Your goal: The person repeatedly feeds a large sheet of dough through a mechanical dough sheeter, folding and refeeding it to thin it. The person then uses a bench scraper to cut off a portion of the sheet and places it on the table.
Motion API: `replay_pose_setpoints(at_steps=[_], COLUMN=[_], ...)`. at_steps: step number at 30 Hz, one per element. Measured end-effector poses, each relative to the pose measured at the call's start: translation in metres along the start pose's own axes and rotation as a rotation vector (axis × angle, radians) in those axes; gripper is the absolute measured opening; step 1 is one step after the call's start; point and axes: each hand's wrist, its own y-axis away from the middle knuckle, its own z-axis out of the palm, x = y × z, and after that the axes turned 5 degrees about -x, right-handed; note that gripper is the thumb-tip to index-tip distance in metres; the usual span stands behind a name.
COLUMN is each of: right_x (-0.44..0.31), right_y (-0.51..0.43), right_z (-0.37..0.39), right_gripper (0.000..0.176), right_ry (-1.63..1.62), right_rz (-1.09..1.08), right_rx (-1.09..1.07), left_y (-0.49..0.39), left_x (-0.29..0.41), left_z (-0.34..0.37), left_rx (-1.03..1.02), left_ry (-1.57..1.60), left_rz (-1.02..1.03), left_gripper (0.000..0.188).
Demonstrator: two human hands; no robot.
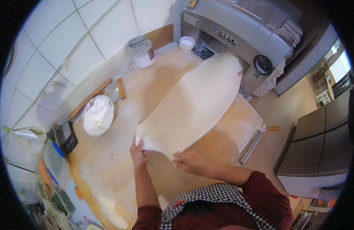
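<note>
A wide, thin sheet of dough (pixel 191 100) stretches from the steel dough-rolling machine (pixel 237 31) towards me. My left hand (pixel 139 153) grips its near left corner. At the near right corner, my right hand (pixel 187 161) pinches the edge; it looks slightly blurred. Between my hands the near edge sags in a curve above the wooden work board (pixel 165 178). The far end of the sheet lies against the machine's front, beside its dark opening.
Along the wall stand a glass jar (pixel 142 53), a small white bowl (pixel 187 43), a bowl of flour (pixel 98 115), a rolling pin (pixel 89 99), a dough scraper (pixel 115 89) and a scale (pixel 66 137). Flat dough rounds (pixel 103 195) overlap at the board's left. A black knob (pixel 263 64) juts from the machine.
</note>
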Motion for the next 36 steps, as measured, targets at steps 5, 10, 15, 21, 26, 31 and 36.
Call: replay_pose_setpoints(at_steps=[5,10,15,21,26,31,36], right_x=[-0.076,-0.08,0.097,0.283,0.187,0.022,0.091], right_y=[0.012,0.027,0.032,0.008,-0.046,-0.025,-0.039], right_z=[0.001,-0.084,-0.148,-0.167,-0.133,-0.081,0.001], right_gripper=[0.019,0.023,0.021,0.028,0.047,0.048,0.055], right_ry=[-0.171,-0.642,-0.789,-0.735,-0.381,0.215,-0.485], right_rz=[-0.459,-0.436,0.379,0.617,0.317,-0.298,0.073], right_rx=[-0.339,-0.249,0.583,0.817,0.603,-0.382,0.01], left_y=[0.063,0.093,0.058,0.084,0.066,0.109,0.182], left_x=[0.063,0.125,0.071,-0.088,-0.105,-0.068,-0.041], left_z=[-0.046,0.087,0.146,0.096,0.12,0.066,0.013], left_rx=[0.208,-0.082,-0.35,-0.27,-0.045,0.099,0.045], left_ry=[0.165,0.138,0.124,-0.221,-0.187,0.138,0.682], left_rz=[0.2,0.318,0.202,-0.581,-0.523,-0.265,-0.282], left_gripper=[0.036,0.055,0.056,0.035,0.032,0.039,0.055])
